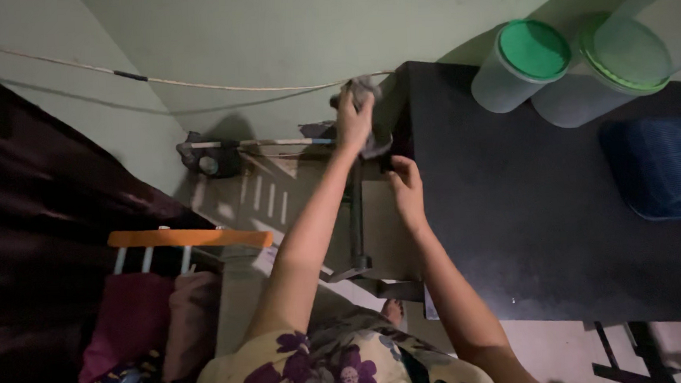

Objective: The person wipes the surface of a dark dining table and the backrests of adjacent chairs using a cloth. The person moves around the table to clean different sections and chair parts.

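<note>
Black table (529,228) against green wall (270,32); left hand (354,121) grips grey cloth (362,89).

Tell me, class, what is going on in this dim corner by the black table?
A person looks down at their own two hands. The left hand is raised and grips a grey cloth near the table's far corner. The right hand rests on the left edge of the black table. Two green-lidded plastic containers and a blue tray stand on the table. An orange-topped rack stands at the left.
</note>
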